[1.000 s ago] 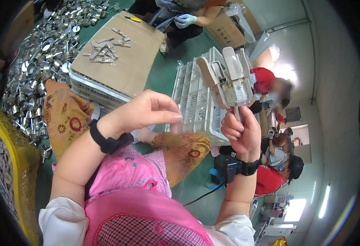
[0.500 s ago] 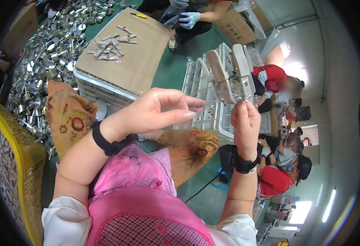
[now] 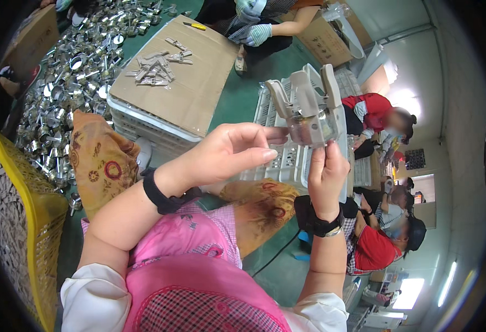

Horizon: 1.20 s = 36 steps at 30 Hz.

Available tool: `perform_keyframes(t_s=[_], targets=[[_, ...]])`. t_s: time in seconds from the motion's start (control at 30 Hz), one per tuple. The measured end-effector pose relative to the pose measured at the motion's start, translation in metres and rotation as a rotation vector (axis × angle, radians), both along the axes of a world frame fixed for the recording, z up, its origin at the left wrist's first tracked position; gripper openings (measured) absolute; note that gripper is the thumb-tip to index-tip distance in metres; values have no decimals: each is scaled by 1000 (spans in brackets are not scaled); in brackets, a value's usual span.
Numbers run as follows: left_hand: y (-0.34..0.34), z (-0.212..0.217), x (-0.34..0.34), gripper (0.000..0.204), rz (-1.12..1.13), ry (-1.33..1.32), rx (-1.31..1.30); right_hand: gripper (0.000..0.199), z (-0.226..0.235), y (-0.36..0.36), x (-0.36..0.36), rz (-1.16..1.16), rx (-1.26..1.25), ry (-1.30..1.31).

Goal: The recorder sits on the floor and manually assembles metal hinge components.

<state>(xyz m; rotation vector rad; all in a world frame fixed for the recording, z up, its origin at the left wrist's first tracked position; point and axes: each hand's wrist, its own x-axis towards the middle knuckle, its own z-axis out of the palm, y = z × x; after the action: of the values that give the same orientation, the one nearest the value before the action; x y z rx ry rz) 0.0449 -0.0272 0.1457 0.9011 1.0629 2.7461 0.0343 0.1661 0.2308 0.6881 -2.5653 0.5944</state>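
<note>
My right hand [image 3: 327, 171] pinches the lower end of a beige plastic assembly [image 3: 309, 110] between thumb and fingers. The assembly has upright arms and a clear, shiny rounded middle, and it is held up in front of me. My left hand [image 3: 237, 149] is beside it with thumb and fingers apart. Its fingertips come up to the assembly's left edge; whether they touch it I cannot tell. Several beige plastic pieces [image 3: 157, 67] lie in a loose pile on a cardboard sheet [image 3: 193, 91], over a white plastic crate [image 3: 143, 128].
Shiny metal parts [image 3: 79, 72] cover the floor at left. A yellow basket [image 3: 29, 221] of grey pieces stands near left. A yellow cutter [image 3: 194, 26] lies on the cardboard. White crates [image 3: 268, 113] stand behind the assembly. A gloved co-worker's hand [image 3: 258, 35] is at the top; others sit right.
The assembly has turned slightly in my right hand and come a little lower. My left hand has moved right, up to its edge. The whole view has shifted a little.
</note>
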Motion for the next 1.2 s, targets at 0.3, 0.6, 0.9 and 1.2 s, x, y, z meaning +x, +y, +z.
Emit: perform_keyframes(t_s=[0.3,0.6,0.9,1.2], targets=[[8,-5,-6,14,96,-151,-237,15,-33,-1,-7,97,355,437],[9,-13,-11,17,81,-239,-178,11,-43,-12,-2,-1,216,233],[16,-12,-15,20,234,-418,-209,17,-59,-22,2,31,-84,-102],[-12,-20,-24,19,40,-196,-280,42,-62,-7,-4,702,-1617,-1572]])
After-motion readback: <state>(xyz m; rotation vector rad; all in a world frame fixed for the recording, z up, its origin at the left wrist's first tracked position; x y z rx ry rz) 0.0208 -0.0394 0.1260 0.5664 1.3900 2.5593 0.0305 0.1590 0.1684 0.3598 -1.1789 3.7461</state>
